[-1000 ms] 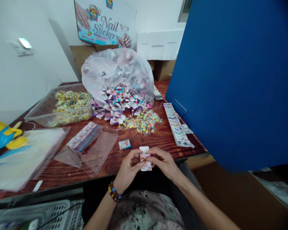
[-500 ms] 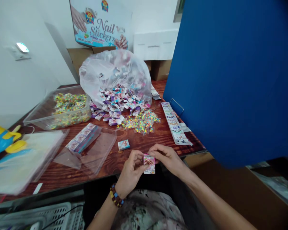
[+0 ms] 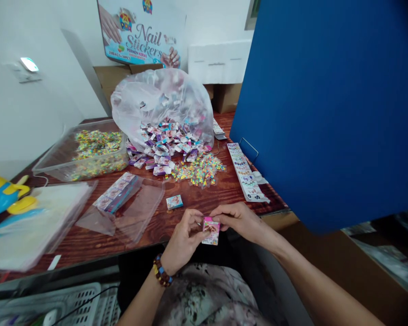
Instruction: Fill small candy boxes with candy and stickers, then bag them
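Note:
My left hand (image 3: 182, 241) and my right hand (image 3: 238, 221) pinch a small pink and white printed paper packet (image 3: 211, 231) between their fingers, just off the near edge of the wooden table (image 3: 204, 199). Its upper part is partly hidden by my fingertips. A similar small printed packet (image 3: 174, 202) lies on the wood a little beyond my left hand. Further on, a large heap of small packets (image 3: 166, 147) spills from a big translucent plastic bag (image 3: 159, 106).
A scatter of colourful small pieces (image 3: 199, 170) lies by the heap, and a plastic tub (image 3: 95, 151) holds more. A transparent bag (image 3: 136, 213) holds a strip of packets. A printed sticker strip (image 3: 246, 172) runs along a tall blue board (image 3: 326, 104) at the right.
The packet's white top, visible a second ago, no longer shows, and its pink part now sits at the top. The packet has shifted slightly right, and the view has tilted a little.

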The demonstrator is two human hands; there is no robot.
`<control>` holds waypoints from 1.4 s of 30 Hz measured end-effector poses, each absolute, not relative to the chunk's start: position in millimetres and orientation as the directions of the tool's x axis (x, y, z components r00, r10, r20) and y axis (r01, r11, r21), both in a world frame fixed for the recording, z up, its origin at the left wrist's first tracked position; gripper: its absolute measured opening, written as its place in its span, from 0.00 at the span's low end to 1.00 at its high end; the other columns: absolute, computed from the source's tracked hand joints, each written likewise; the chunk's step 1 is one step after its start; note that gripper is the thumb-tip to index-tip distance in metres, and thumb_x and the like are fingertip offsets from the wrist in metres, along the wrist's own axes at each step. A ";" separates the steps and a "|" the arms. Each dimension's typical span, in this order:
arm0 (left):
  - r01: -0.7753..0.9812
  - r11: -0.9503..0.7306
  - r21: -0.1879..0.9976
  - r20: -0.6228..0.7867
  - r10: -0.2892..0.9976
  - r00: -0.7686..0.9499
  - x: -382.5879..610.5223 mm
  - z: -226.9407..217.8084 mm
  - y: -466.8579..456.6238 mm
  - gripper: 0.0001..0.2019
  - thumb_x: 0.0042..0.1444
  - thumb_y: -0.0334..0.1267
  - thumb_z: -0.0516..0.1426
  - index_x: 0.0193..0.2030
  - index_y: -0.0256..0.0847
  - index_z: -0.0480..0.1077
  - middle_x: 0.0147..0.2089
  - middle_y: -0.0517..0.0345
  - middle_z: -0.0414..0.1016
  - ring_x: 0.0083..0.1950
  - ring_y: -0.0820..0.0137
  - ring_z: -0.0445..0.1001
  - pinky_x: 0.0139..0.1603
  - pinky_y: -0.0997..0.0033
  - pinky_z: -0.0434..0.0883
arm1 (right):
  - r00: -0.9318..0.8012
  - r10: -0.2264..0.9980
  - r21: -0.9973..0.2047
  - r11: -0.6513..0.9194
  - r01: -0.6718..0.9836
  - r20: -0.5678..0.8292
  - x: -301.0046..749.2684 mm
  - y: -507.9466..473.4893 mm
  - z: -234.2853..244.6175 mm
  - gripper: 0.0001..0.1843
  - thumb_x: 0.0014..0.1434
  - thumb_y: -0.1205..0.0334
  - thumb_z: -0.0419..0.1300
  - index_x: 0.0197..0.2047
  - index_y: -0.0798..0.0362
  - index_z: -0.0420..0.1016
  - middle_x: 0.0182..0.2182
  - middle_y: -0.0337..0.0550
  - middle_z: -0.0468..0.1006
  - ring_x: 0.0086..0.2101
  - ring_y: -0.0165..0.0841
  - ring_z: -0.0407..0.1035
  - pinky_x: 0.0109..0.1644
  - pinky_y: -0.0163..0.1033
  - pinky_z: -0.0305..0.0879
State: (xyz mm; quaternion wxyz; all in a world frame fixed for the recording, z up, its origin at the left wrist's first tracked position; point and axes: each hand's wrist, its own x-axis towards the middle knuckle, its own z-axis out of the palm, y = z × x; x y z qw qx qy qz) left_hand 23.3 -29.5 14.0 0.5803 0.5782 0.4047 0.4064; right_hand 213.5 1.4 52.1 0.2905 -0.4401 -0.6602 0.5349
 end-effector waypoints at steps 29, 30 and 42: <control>-0.106 0.097 0.990 -0.050 0.924 0.379 25.6 -2.9 -25.7 0.17 0.52 0.39 0.61 0.49 0.41 0.67 0.40 0.58 0.74 0.37 0.72 0.73 0.39 0.73 0.70 | -0.466 0.880 -0.904 0.270 0.333 0.091 218.3 -12.0 37.5 0.09 0.59 0.63 0.58 0.40 0.50 0.79 0.36 0.43 0.79 0.34 0.32 0.72 0.37 0.34 0.67; -0.104 0.102 0.989 -0.054 0.920 0.388 25.9 -2.9 -25.9 0.16 0.52 0.39 0.62 0.48 0.41 0.68 0.39 0.57 0.74 0.37 0.72 0.73 0.39 0.73 0.70 | -0.472 0.877 -0.910 0.265 0.320 0.089 219.2 -10.8 36.1 0.09 0.59 0.63 0.58 0.39 0.50 0.80 0.35 0.43 0.78 0.33 0.32 0.71 0.35 0.34 0.67; -0.064 0.183 0.981 -0.144 0.907 0.397 23.0 -1.2 -24.6 0.14 0.50 0.40 0.63 0.41 0.38 0.69 0.35 0.59 0.74 0.33 0.73 0.73 0.34 0.76 0.71 | -0.442 0.897 -0.966 0.127 0.223 0.016 215.8 -11.9 23.1 0.09 0.57 0.59 0.60 0.36 0.52 0.80 0.34 0.43 0.77 0.32 0.31 0.71 0.31 0.31 0.69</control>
